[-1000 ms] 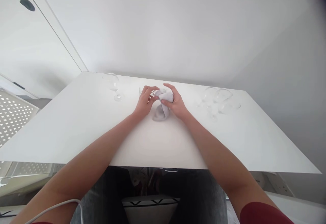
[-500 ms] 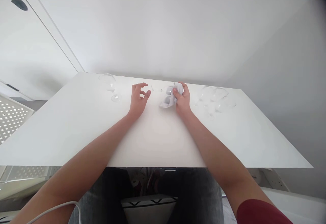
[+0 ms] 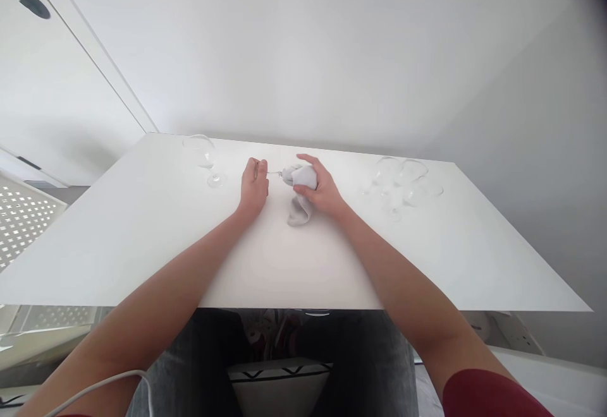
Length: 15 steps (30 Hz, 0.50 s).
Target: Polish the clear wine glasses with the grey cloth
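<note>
My left hand [image 3: 255, 183] is closed on the foot end of a wine glass, whose clear stem [image 3: 274, 173] points right, lying sideways above the table. A light grey cloth [image 3: 305, 177] covers the bowl of that glass, and one corner of it hangs down toward me. Around the cloth and the hidden bowl curls my right hand [image 3: 325, 188], thumb in front and index finger stretched along the far side. Off to the left, another wine glass [image 3: 215, 179] stands upright on the table.
Several clear wine glasses [image 3: 401, 180] stand close together right of my right hand; their outlines are faint. The white table [image 3: 294, 271] has its back edge near a pale wall [image 3: 294, 57]. A white cable [image 3: 102, 382] crosses my left forearm.
My left hand has gone from open fingers to a closed grip on the glass's foot end. My right hand has moved left with the cloth, which now wraps the bowl.
</note>
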{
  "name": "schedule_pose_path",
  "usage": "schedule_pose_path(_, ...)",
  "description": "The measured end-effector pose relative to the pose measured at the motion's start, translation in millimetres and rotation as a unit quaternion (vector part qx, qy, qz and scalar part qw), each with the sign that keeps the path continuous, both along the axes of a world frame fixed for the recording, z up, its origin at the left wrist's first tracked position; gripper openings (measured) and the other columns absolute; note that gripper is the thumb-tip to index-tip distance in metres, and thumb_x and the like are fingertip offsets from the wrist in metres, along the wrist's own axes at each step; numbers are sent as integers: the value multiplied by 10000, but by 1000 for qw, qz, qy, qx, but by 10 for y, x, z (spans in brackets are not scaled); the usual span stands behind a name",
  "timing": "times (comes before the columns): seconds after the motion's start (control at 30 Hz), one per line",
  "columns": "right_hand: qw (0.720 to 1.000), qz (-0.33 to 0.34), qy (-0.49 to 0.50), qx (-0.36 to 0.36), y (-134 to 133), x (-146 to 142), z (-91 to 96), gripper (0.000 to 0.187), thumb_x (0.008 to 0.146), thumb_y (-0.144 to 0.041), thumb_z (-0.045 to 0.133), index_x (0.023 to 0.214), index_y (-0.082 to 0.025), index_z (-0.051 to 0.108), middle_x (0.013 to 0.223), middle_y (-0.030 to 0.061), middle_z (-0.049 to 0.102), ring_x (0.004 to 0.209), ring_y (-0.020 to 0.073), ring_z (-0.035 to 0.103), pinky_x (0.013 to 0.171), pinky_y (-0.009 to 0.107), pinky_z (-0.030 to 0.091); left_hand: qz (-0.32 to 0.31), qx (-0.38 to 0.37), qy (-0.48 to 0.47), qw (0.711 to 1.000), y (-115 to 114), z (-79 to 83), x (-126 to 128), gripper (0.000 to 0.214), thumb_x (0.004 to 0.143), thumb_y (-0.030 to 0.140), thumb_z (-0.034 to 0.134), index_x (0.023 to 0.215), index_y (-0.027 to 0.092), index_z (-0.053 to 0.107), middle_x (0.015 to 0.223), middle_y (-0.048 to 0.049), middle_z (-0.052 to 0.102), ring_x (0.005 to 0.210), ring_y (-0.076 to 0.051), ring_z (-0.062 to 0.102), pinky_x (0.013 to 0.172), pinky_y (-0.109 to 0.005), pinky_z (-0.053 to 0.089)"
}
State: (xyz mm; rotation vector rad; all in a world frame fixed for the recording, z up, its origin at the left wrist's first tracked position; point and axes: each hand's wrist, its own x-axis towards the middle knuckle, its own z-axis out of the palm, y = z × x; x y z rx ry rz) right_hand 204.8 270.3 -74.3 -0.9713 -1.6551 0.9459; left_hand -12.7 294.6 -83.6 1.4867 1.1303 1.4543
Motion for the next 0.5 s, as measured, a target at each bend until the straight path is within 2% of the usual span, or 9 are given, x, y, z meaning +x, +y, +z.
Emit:
schedule_pose_path(0.1, 993, 17, -118, 27, -56, -24, 17, 676, 960, -475, 768, 1591, -339, 563, 1344, 38, 699, 941, 201, 637, 914, 360, 564, 18, -106, -87, 990, 0, 48, 3, 495, 1070, 524, 619, 801, 249, 307, 738, 59, 247, 494, -64, 261, 428, -240, 265)
schedule_pose_path(0.17, 992, 10, -119, 26, -52, -41, 12, 605, 978, -469, 734, 1554, -342, 597, 1346, 29, 705, 923, 195, 629, 886, 343, 556, 33, -113, -87, 989, -5, 69, 10, 445, 1058, 436, 621, 784, 243, 329, 731, 56, 274, 519, -75, 287, 446, -234, 284)
schedule_pose_path(0.27, 998, -52, -18, 40, -3, -54, -1, 554, 918, -517, 806, 1394, -270, 668, 1295, 53, 697, 1015, 211, 624, 927, 336, 556, 33, -85, -47, 995, -24, 81, 19, 326, 1040, 363, 599, 810, 246, 400, 749, 40, 377, 587, -103, 375, 488, -231, 349)
schedule_pose_path(0.33, 994, -83, 69, 25, 34, -55, -8, 604, 871, -570, 854, 1339, -247, 650, 1164, 58, 681, 961, 195, 604, 881, 322, 557, 20, -54, 0, 998, -45, 90, 23, 249, 1019, 338, 608, 847, 250, 450, 774, 28, 449, 630, -119, 427, 518, -236, 385)
schedule_pose_path(0.4, 986, -90, 143, -1, 61, -55, -17, 625, 858, -607, 869, 1312, -255, 622, 1051, 37, 639, 883, 168, 578, 804, 292, 544, 2, -18, 55, 998, -71, 107, 30, 224, 990, 335, 633, 848, 244, 486, 796, 13, 507, 668, -131, 465, 544, -245, 411)
schedule_pose_path(0.5, 969, -89, 228, -30, 93, -55, -32, 598, 851, -609, 883, 1256, -263, 611, 1006, 12, 597, 868, 139, 572, 772, 252, 531, -28, 18, 115, 993, -109, 137, 51, 218, 907, 352, 720, 834, 227, 558, 863, -13, 575, 755, -148, 536, 577, -251, 453)
